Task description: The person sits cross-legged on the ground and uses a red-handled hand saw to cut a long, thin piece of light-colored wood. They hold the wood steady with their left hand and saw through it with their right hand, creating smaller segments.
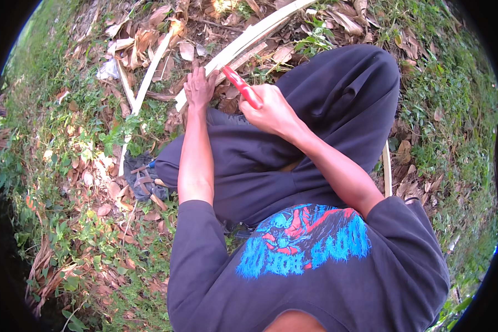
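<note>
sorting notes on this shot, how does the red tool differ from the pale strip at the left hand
The red tool is glossy red; the pale strip is creamy white. The strip is much longer than the visible part of the tool. The tool is held in the right hand, while the strip runs under the left hand. Both look long and narrow.

On my feed the long strip (pixel 243 41) reads creamy white, and the slim tool (pixel 240 86) shows red — with paler streaks. I make out near-black trousers (pixel 249 160) and a charcoal T-shirt (pixel 337 288) whose print (pixel 343 238) mixes bright blue with red. The dead leaves (pixel 145 41) come through tan and brown — the low plants (pixel 459 127) green.
</note>
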Motion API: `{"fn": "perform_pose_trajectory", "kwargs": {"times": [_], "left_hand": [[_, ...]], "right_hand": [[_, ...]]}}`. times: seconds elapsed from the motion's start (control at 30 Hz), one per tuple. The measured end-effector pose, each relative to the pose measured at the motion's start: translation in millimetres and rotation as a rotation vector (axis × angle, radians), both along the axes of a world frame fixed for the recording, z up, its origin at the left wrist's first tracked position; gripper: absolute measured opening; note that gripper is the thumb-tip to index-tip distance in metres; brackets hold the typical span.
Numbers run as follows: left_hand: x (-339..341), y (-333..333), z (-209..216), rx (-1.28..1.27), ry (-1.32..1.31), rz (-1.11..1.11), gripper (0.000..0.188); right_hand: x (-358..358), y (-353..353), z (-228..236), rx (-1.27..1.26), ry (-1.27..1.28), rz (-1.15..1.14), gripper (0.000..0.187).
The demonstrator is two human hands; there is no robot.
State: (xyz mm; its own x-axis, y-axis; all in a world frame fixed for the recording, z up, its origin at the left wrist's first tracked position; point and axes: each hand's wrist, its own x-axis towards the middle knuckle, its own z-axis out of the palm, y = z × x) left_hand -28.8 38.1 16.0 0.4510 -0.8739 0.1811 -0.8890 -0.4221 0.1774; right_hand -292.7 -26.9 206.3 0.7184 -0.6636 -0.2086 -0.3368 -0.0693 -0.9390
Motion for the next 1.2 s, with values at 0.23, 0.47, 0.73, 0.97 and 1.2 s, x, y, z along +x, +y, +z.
{"fn": "perform_pose_trajectory", "kwargs": {"times": [0.23,0.47,0.73,0.97,1.2], "left_hand": [[9,1,-5,0.019,0.005,-0.004,0.045],[5,-5,2,0.031,0.032,0.001,0.052],[1,-4,4,0.006,0.031,0.020,0.052],[5,-2,4,0.049,0.049,-0.008,0.051],[2,-3,8,0.039,0.047,0.016,0.050]], "right_hand": [[-26,39,11,-0.017,-0.113,0.083,0.011],[4,12,-5,-0.113,-0.049,0.034,0.017],[-24,23,-9,-0.001,-0.099,0.014,0.018],[15,6,-17,-0.060,-0.046,0.016,0.021],[-25,13,-2,0.024,-0.088,0.007,0.016]]}}
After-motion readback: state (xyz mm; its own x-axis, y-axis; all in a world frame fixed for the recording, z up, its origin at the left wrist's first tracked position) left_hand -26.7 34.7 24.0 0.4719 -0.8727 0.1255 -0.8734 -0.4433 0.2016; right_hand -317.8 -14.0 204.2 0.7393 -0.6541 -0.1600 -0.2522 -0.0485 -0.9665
